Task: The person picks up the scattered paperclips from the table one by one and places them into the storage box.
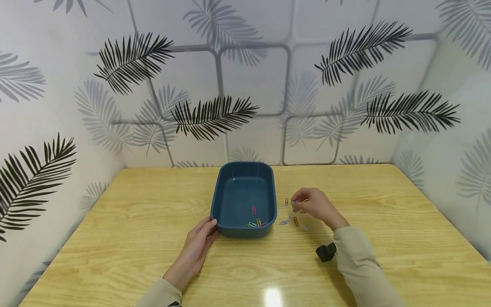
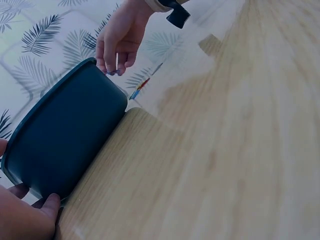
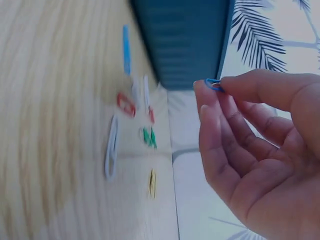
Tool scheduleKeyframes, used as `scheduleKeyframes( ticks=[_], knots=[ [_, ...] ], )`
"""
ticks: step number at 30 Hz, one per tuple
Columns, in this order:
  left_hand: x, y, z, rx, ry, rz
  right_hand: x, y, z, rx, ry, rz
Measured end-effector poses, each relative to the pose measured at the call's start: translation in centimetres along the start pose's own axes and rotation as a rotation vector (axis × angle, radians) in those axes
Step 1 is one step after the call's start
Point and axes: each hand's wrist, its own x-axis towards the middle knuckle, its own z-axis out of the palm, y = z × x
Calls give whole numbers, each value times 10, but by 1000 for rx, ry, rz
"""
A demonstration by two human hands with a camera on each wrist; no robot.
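Observation:
A dark blue plastic bin (image 1: 243, 233) stands on the table, with several coloured paper clips inside near its front wall, among them a pink paper clip (image 1: 254, 209). My left hand (image 1: 197, 245) grips the bin's near left corner, thumb at the rim and fingers low on the outside. To the right of the bin, my right hand (image 1: 316, 206) pinches a blue paper clip (image 3: 213, 85) between thumb and fingertips, raised off the table. Below that hand lie loose paper clips, including a red paper clip (image 3: 126, 104), a white paper clip (image 3: 111, 147) and a green paper clip (image 3: 149, 137).
The wooden table (image 1: 126, 226) reaches a patterned wall covering (image 1: 253, 85) at the back and sides. A black wrist device (image 1: 326, 252) sits at my right cuff. Yellow paper clips (image 3: 152, 183) lie farther off in the right wrist view.

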Motion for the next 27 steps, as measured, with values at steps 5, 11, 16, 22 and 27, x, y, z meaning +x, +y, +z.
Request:
scheduleKeyframes(
  ticks=[5,11,16,22,27],
  knots=[
    [-1,-1,0,-4,-6,-5,0,-6,4,182,5,46],
    [-1,0,1,2,-17,-1,0,-12,9,395,18,43],
    [0,0,1,2,-17,-5,-1,-21,17,496,70,34],
    [1,0,0,-8,-24,5,-2,-32,25,481,61,10],
    [0,-1,0,-3,-23,-3,-5,-40,31,508,28,9]
  ],
)
